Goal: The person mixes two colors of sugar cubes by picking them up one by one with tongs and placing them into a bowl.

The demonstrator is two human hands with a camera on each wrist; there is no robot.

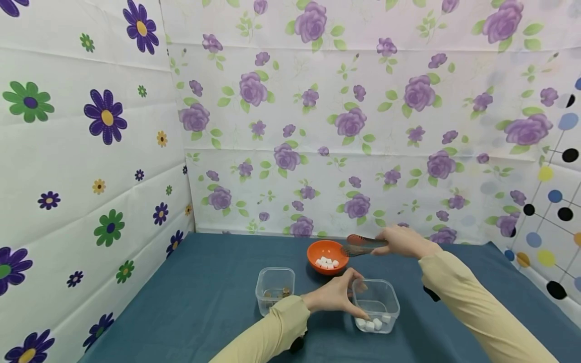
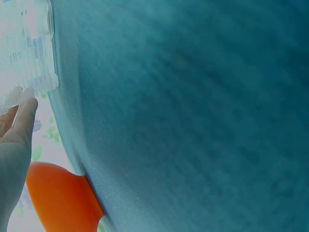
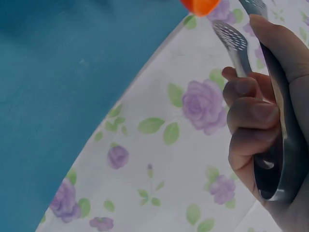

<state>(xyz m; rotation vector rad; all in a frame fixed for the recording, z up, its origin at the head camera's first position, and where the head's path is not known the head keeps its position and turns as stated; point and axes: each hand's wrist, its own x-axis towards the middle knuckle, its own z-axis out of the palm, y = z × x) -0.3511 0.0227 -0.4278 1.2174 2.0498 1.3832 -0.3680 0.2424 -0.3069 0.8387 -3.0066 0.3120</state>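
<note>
Right fingers: those of the right hand are curled around the dark handle of the tongs, the thumb along one arm.
Left fingers: the left hand spans the near-side box, thumb at its front left, other fingers at the back; a grip across the left side.
Tongs, position: held above the surface, perforated heads at the right rim of the orange bowl; contact with the rim cannot be told.
Tongs, handling: heads stand apart; no piece can be made out between them. Probably light, springy and stiff; the mid-handle seems the place to hold.
Box, handling: clear, thin-walled, likely light and prone to slide; best steadied by opposite walls.
Box contents: white cubes low at the front; likely light and soft, best taken by opposite faces with slight pressure.
Bowl contents: more white pieces, grouped together.
Left box: a second clear container with brown cubes.
Obstruction: the left hand lies between the two boxes, just before the bowl; high box walls limit side access.
Backdrop: flowered cloth behind.
</note>
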